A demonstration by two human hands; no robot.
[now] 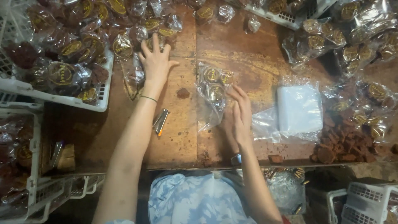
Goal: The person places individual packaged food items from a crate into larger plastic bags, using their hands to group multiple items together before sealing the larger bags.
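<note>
On the worn wooden table (182,137), the clear bag of cookies (213,89) lies lengthwise just left of the right hand (239,120), fingers loosely extended touching it; left hand (155,62), fingers spread, presses packets (159,35) farther off.

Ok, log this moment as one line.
left hand: on wrapped packet | right hand: touching clear bag | stapler: idle on table
</note>
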